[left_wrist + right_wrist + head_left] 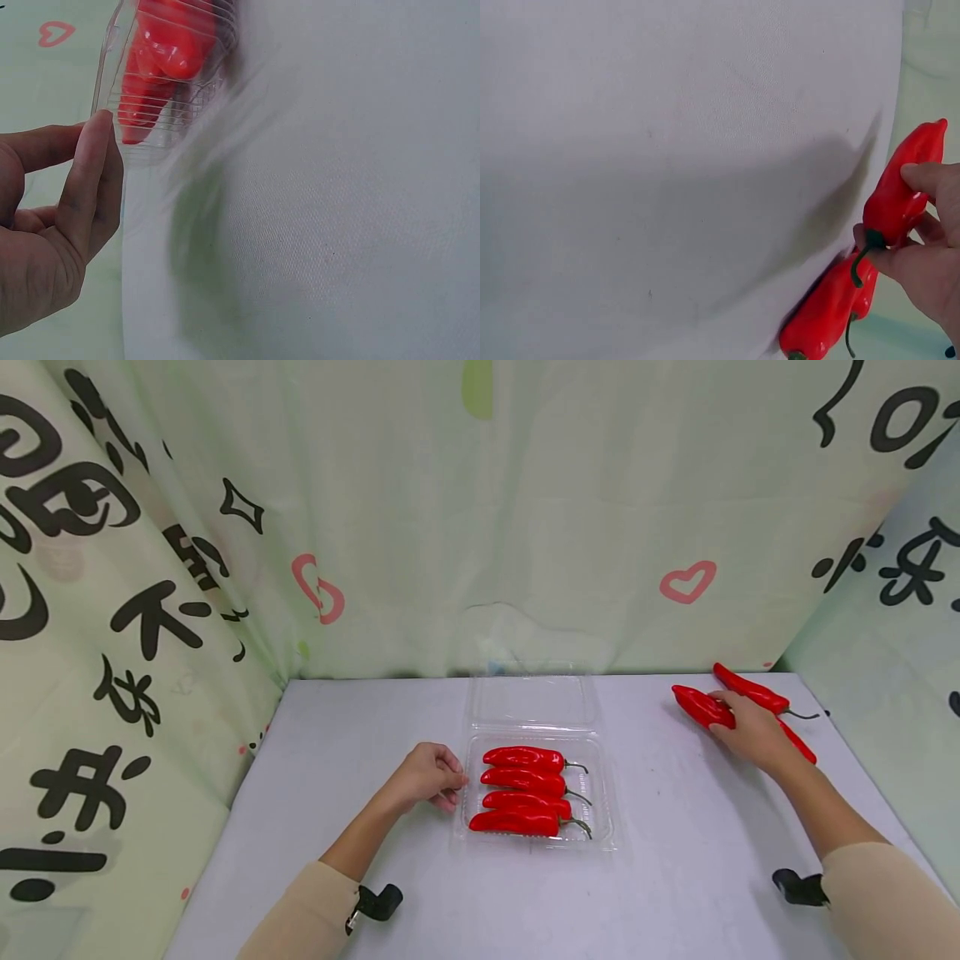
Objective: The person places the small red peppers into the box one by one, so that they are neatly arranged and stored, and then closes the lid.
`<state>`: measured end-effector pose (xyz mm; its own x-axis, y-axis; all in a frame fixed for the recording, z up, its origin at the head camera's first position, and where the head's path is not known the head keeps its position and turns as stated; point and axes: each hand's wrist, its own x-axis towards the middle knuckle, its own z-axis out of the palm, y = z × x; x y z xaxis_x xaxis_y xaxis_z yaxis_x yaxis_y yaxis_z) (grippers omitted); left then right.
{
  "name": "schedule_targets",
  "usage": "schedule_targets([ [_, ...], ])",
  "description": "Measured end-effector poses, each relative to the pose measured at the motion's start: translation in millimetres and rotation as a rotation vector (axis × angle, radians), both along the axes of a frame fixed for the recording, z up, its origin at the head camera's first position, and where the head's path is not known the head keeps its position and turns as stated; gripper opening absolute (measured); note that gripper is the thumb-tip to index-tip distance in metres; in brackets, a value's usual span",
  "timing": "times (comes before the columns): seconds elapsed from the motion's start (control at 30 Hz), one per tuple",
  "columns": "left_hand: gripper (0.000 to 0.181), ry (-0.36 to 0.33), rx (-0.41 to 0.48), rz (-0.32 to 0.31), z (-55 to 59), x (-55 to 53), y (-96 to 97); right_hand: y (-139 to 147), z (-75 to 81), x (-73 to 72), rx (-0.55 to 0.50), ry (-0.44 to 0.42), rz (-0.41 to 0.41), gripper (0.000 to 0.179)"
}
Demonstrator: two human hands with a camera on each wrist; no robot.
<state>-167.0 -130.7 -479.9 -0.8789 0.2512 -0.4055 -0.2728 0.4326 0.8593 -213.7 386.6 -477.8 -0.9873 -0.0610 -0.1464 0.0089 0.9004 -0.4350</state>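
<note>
A clear plastic clamshell box (606,810) stands on the table, its lid (534,703) folded back. Several red chili peppers (521,781) lie side by side in it, green stems to the right. My left hand (431,777) pinches the box's left rim between thumb and fingers, as the left wrist view shows. Off to the right, my right hand (750,733) grips another red pepper (900,191) round its middle, raised above the table with its stem hanging toward the palm. Two more peppers lie beneath and behind that hand, one (753,692) at the back and one (821,315) partly covered.
The white table (420,893) ends at a pale printed curtain (570,527) at the back, with more curtain at both sides. Each wrist carries a black camera mount (380,902).
</note>
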Motion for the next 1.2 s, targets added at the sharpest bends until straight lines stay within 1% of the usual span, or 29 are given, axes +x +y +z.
schedule_targets([
  [0.17, 0.017, 0.001, -0.004, 0.005, -0.2, -0.1, 0.2, -5, 4.1, 5.4, -0.034, -0.017, -0.019, 0.088],
  [0.33, 0.017, 0.002, -0.003, 0.002, -1.1, -0.2, -0.4, -15, 3.6, 10.0, -0.050, -0.019, -0.033, 0.088],
  [0.63, 0.018, -0.005, 0.001, 0.002, -1.1, -0.7, -1.6, -31, 7.7, 17.0, -0.061, 0.030, 0.035, 0.083],
  [0.83, 0.018, -0.006, -0.001, 0.002, -1.7, -0.5, -1.6, -43, 12.9, 21.0, -0.090, 0.024, 0.057, 0.082],
  [1.03, 0.017, -0.015, 0.020, -0.003, -1.4, -0.4, -1.9, -56, 19.4, 23.9, -0.099, 0.032, 0.075, 0.083],
  [1.2, 0.016, -0.031, 0.059, -0.014, -1.4, -1.0, -1.6, -65, 23.4, 25.8, -0.124, 0.043, 0.097, 0.080],
])
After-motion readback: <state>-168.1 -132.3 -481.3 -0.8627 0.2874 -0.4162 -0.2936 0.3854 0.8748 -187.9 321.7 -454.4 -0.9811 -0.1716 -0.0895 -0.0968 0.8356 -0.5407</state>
